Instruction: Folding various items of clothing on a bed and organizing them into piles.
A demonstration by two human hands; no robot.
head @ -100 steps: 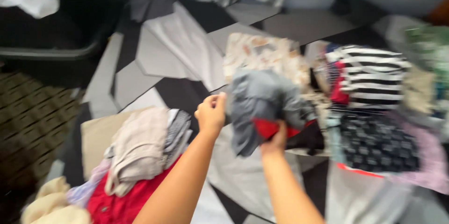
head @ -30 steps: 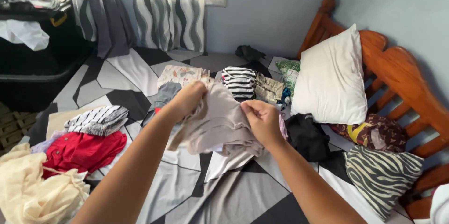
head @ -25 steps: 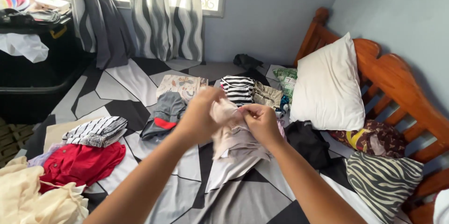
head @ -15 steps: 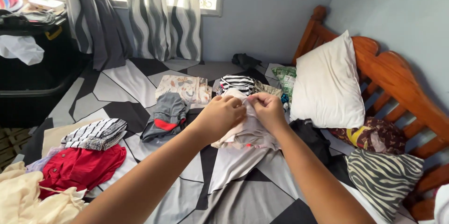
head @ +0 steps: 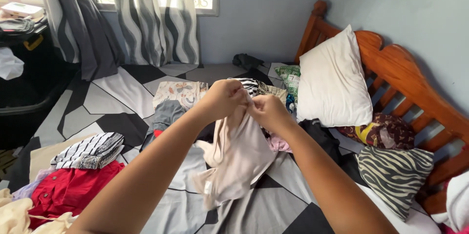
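My left hand (head: pixel 224 98) and my right hand (head: pixel 266 111) are close together above the middle of the bed, both gripping the top edge of a beige garment (head: pixel 237 158). The garment hangs down from my fingers, its lower end near the grey, black and white bedsheet (head: pixel 122 98). Behind my hands lie a floral folded cloth (head: pixel 177 92), a grey garment with red trim (head: pixel 166 113) and a black-and-white striped top (head: pixel 252 84), partly hidden by my hands.
A striped folded piece (head: pixel 91 150), a red garment (head: pixel 62 191) and cream cloth (head: pixel 14 214) lie at the left. A white pillow (head: pixel 333 80), a zebra-print cushion (head: pixel 394 174) and a wooden headboard (head: pixel 415 83) stand at the right. Curtains (head: pixel 146 17) hang behind.
I picked the beige garment from the left pile, brought my hands together on its top edge and lifted it, so it now hangs down unfurled. The view shifted slightly to the right.
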